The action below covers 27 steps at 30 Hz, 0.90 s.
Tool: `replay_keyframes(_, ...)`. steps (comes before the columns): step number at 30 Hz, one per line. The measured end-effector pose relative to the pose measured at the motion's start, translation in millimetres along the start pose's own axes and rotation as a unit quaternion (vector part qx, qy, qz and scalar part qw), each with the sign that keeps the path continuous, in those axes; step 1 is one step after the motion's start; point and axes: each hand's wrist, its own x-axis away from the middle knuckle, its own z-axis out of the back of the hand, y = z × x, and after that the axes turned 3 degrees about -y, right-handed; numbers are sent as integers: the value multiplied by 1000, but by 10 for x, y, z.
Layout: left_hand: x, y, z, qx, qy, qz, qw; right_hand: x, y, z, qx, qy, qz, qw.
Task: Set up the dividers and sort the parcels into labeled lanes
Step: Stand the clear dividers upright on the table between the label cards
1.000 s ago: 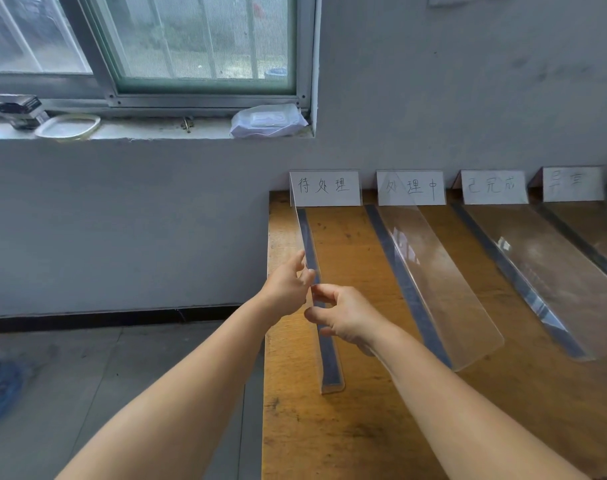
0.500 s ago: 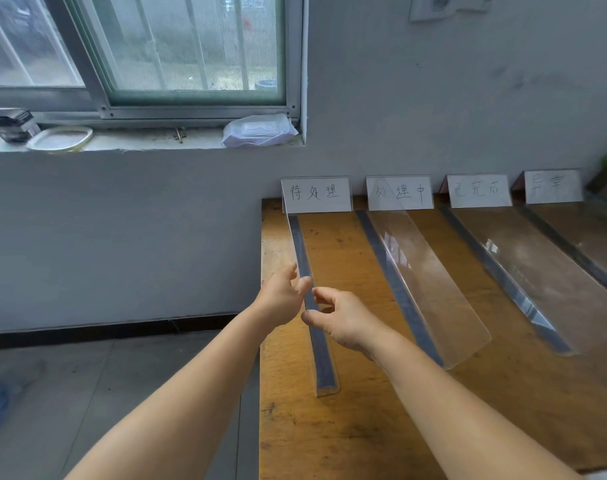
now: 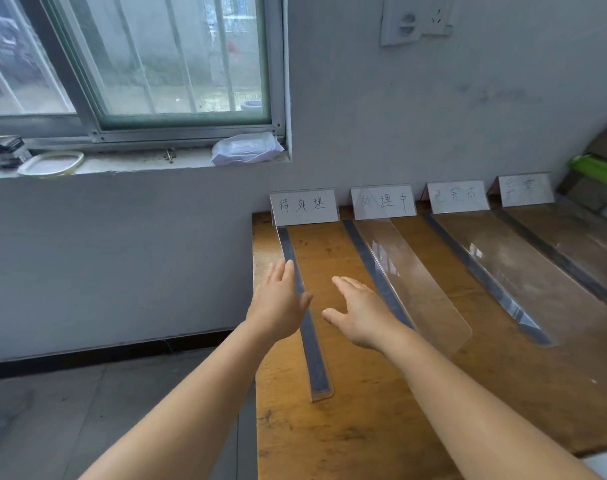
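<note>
Several clear plastic dividers with dark base strips stand on the wooden table [image 3: 347, 438]. The leftmost divider [image 3: 314, 362] runs from a white label card [image 3: 304, 206] toward the front edge. My left hand [image 3: 281, 306] is open, fingers spread, on its left side. My right hand [image 3: 359, 315] is open too, just right of it, holding nothing. A second divider [image 3: 419, 289] leans to the right of my right hand, below the second label card [image 3: 383, 201]. No parcels are visible.
Two more dividers [image 3: 503, 271] and label cards [image 3: 457, 196] stand further right. A green and brown stack [image 3: 599, 168] sits at the far right. The windowsill holds a white packet [image 3: 245, 149] and a dish [image 3: 51, 163]. Grey floor lies left of the table.
Both hands have let go of the leftmost divider and opened, moving apart to either side of it. The divider stands by itself. The camera has tilted up slightly.
</note>
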Motion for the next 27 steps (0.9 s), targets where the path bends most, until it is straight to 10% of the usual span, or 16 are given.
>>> replay_keyframes(27,33,2956,-1032,-116,-64,-248,960,1379,2342,1711,148,127,-133,972)
